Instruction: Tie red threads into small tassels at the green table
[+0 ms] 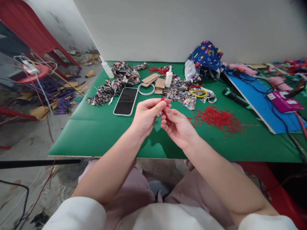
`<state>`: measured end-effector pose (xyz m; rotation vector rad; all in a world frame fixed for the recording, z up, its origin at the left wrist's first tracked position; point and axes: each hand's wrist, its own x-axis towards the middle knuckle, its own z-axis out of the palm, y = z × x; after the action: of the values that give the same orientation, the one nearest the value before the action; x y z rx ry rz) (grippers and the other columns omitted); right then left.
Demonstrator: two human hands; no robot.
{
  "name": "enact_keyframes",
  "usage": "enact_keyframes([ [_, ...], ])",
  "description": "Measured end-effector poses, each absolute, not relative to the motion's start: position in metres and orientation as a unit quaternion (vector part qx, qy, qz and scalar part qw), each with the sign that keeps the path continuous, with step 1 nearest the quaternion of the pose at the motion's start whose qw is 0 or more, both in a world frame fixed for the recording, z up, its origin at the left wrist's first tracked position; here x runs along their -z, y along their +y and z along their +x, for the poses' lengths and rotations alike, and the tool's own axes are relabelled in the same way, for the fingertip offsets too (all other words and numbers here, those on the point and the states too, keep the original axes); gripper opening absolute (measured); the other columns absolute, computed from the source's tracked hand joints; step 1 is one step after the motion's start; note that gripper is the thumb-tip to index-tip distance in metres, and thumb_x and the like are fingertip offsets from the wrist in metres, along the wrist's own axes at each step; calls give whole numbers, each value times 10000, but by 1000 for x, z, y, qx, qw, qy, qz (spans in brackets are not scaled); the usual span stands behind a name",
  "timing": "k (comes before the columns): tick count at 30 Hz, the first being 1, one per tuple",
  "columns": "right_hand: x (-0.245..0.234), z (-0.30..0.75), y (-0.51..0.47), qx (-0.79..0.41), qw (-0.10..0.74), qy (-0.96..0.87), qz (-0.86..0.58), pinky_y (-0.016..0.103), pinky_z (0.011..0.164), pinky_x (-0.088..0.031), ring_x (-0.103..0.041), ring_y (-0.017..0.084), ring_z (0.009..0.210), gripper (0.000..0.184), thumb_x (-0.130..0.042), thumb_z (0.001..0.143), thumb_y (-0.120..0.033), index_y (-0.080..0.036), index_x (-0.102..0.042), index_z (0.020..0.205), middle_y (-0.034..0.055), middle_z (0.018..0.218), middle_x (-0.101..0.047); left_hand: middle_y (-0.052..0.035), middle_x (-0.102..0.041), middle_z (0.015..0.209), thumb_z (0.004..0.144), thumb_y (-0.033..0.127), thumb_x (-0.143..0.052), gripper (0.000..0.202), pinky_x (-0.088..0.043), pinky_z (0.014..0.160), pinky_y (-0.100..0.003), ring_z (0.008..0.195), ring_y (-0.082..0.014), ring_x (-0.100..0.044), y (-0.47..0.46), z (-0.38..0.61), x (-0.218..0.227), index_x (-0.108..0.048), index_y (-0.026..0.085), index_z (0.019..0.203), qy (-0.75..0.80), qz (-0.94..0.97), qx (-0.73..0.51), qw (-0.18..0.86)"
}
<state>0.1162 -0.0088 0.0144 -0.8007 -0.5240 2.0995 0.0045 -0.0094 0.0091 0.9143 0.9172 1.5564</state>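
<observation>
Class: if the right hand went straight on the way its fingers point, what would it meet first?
The right hand would most likely meet the left hand first, near the small red piece; exact depth between them is unclear.

Bare forearms (112, 163) converging before the body
The left hand (146, 115) presses its thumb towards its forefinger; the right hand (179, 127) sits just beside it, fingers curled inward.
</observation>
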Motion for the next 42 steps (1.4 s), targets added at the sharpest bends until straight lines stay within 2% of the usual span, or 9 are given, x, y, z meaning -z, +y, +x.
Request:
enact_keyframes([
  [5, -6, 117, -6, -807, 416, -260, -330, 179, 510, -520, -619, 73, 539, 199, -715, 682, -277, -196, -533, 674, -56, 601, -651, -18, -710, 725, 656, 377, -724, 211, -512, 626, -239, 732, -141, -658, -10, 3, -11, -706, 187, 745, 403, 380, -629, 546],
  [10, -1, 133, 15, -664, 540, -367, -364, 277, 761, -517, -653, 114, 829, 234, -721, 669, -287, -202, -503, 654, -28, 805, -693, -58, -684, 1040, 696, 338, -701, 167, -480, 818, -275, 993, -185, -616, -7, -7, -12, -716, 174, 724, 386, 438, -603, 543],
  [17, -17, 161, 33, -548, 590, -480, -348, 333, 744, -531, -681, 140, 759, 173, -625, 777, -320, -229, -479, 762, -30, 785, -711, -65, -706, 757, 683, 391, -705, 278, -503, 628, -261, 609, -131, -651, -8, 0, -3, -682, 127, 767, 441, 422, -420, 672],
  [23, -28, 174, 33, -442, 609, -555, -355, 330, 694, -550, -680, 150, 667, 140, -624, 790, -279, -238, -491, 770, -24, 721, -703, -82, -708, 807, 715, 422, -653, 303, -506, 757, -341, 764, -186, -657, -5, 2, 7, -693, 134, 801, 470, 543, -308, 624],
  [27, -31, 171, 29, -418, 570, -617, -347, 340, 786, -534, -681, 162, 806, 131, -656, 758, -217, -211, -529, 728, -14, 757, -698, -68, -623, 1181, 727, 350, -657, 367, -386, 986, -382, 1130, -225, -539, -10, 5, 0, -644, 218, 1070, 472, 616, -433, 458],
  [29, -31, 167, 26, -417, 555, -634, -341, 356, 894, -492, -641, 173, 977, 141, -682, 721, -155, -202, -551, 695, -7, 842, -696, -64, -590, 1233, 754, 321, -634, 199, -359, 1015, -372, 1195, -232, -491, -15, 8, -7, -699, 206, 903, 455, 606, -501, 419],
  [32, -31, 161, 21, -438, 544, -628, -344, 401, 972, -440, -588, 191, 1085, 166, -701, 679, -101, -196, -567, 660, -2, 900, -684, -60, -609, 1202, 746, 298, -644, 138, -379, 999, -362, 1146, -244, -532, -22, 12, -15, -715, 191, 696, 422, 604, -526, 425],
  [38, -35, 159, 14, -459, 514, -642, -337, 431, 971, -441, -603, 197, 1058, 144, -686, 696, -114, -208, -583, 663, -17, 867, -684, -43, -708, 972, 732, 302, -665, 178, -480, 846, -308, 944, -205, -634, -25, 14, -14, -729, 209, 871, 396, 579, -516, 491],
  [42, -36, 165, 18, -471, 530, -614, -347, 392, 871, -503, -662, 178, 899, 134, -684, 719, -171, -206, -562, 679, -20, 772, -683, -38, -723, 933, 765, 314, -631, 200, -488, 834, -283, 921, -191, -642, -24, 15, -13, -732, 184, 879, 407, 569, -484, 527],
])
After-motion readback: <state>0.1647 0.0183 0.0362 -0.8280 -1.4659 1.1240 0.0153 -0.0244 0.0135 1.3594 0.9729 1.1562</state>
